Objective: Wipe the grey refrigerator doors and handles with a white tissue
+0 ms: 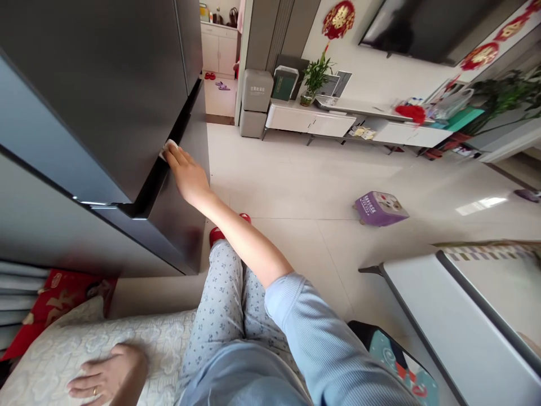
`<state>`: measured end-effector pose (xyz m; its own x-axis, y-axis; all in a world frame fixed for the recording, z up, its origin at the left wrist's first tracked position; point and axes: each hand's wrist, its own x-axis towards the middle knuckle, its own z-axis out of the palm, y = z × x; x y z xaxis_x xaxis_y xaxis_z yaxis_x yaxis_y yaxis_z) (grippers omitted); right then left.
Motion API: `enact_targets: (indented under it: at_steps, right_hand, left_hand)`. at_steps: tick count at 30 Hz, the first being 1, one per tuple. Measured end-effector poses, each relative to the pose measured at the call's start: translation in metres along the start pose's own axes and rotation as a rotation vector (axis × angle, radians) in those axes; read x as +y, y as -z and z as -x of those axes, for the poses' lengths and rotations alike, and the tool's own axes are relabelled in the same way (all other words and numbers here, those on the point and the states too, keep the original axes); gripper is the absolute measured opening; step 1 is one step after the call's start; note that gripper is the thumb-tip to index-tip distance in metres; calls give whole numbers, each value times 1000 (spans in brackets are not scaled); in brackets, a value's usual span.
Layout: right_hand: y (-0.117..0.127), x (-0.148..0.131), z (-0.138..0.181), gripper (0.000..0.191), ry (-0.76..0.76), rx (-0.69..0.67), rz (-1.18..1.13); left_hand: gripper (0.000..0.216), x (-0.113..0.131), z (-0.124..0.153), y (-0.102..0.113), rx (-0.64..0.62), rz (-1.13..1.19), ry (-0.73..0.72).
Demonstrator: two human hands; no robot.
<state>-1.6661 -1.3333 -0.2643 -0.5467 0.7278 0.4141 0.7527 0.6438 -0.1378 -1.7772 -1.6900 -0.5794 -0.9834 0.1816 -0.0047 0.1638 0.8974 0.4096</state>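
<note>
My right hand (186, 172) reaches out to the dark grey refrigerator (105, 96) and presses a small white cloth or wipe (168, 148) against the lower edge of its upper door, at the gap above the drawer. The fingers are closed around the cloth. My left hand (107, 375) lies flat on a pale patterned cushion (63, 349) at the lower left, fingers spread, with a ring on one finger. I am sitting, my legs in blue-printed trousers (224, 299) stretched toward the fridge.
A purple box (380, 208) lies on the pale tiled floor. A white low cabinet (338, 121) with plants and boxes runs along the far wall. A white table edge (456, 327) stands at the right. Red slippers (217, 231) are by the fridge base.
</note>
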Motion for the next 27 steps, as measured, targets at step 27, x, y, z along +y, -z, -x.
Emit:
enact_targets:
  at_steps: [27]
  right_hand:
    - [-36,50,-40,69,107,39,-145]
  left_hand:
    - [72,0,-19,-15,25,21,223]
